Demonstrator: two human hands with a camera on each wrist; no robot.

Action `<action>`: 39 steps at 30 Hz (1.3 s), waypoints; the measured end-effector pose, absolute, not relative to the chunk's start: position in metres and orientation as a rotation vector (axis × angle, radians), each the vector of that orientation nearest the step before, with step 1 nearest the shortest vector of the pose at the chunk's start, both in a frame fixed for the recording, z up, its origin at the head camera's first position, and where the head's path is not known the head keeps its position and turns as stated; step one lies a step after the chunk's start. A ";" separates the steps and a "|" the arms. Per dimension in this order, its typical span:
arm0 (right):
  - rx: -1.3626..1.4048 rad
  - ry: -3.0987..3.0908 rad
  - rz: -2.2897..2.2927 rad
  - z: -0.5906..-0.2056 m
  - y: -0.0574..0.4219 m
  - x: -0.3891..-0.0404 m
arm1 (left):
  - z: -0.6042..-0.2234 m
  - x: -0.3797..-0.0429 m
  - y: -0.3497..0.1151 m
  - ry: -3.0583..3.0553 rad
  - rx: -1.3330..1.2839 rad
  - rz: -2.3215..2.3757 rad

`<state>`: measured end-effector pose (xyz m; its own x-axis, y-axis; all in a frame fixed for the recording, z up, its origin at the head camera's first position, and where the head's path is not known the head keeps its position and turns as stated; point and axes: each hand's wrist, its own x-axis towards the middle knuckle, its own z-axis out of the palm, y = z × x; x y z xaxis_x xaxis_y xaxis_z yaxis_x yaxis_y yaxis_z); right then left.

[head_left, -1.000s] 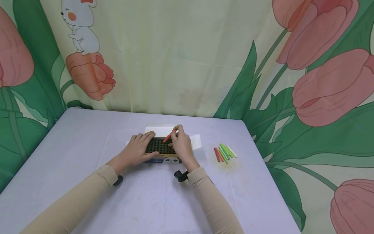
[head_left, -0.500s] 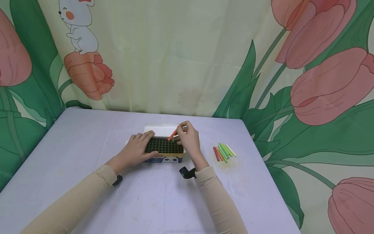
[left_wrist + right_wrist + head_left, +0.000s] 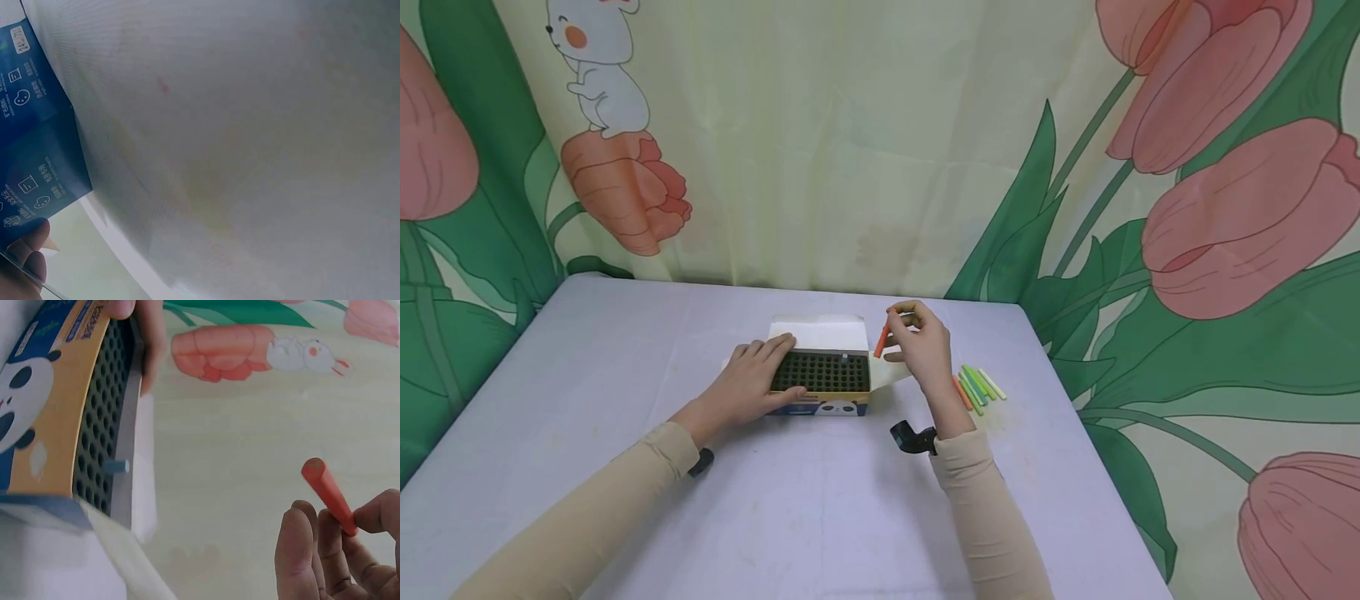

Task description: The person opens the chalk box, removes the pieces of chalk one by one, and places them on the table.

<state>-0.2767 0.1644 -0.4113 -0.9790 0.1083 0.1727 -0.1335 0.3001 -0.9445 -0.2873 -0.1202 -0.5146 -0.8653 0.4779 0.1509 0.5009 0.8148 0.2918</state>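
Between thumb and fingertips my right hand (image 3: 925, 346) pinches an orange-red chalk stick (image 3: 882, 340), raised just to the right of the chalk box (image 3: 840, 408). In the right wrist view that chalk (image 3: 334, 500) slants, its blunt end facing the camera. My left hand (image 3: 745, 385) grips the box's left end, thumb along the front and fingers over the top towards the back edge. A panda decorates the front, and inside sits a dark tray (image 3: 816, 372) full of round holes. One pale blue chalk stick (image 3: 117, 466) stands in a hole near the right end.
Several green, yellow and orange chalk sticks (image 3: 981, 385) lie on the table at the right, partly behind my right wrist. The box's white lid (image 3: 817, 332) is folded back, and a side flap (image 3: 887, 369) sticks out right. A printed curtain (image 3: 850, 167) hangs behind.
My right hand has lifted the orange-red chalk from over the tray and carried it rightwards past the box's end. The pale blue chalk in the tray has come into view. The left hand stays put.
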 end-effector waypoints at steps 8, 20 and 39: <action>-0.059 -2.424 1.681 -0.420 0.192 -0.279 | -0.513 -0.287 -0.121 -2.927 -0.795 -0.497; -0.186 -2.510 1.613 -0.451 0.217 -0.285 | -0.515 -0.286 -0.121 -2.925 -0.803 -0.511; -0.327 -2.824 1.310 -0.483 0.248 -0.290 | -0.516 -0.287 -0.122 -2.920 -0.796 -0.520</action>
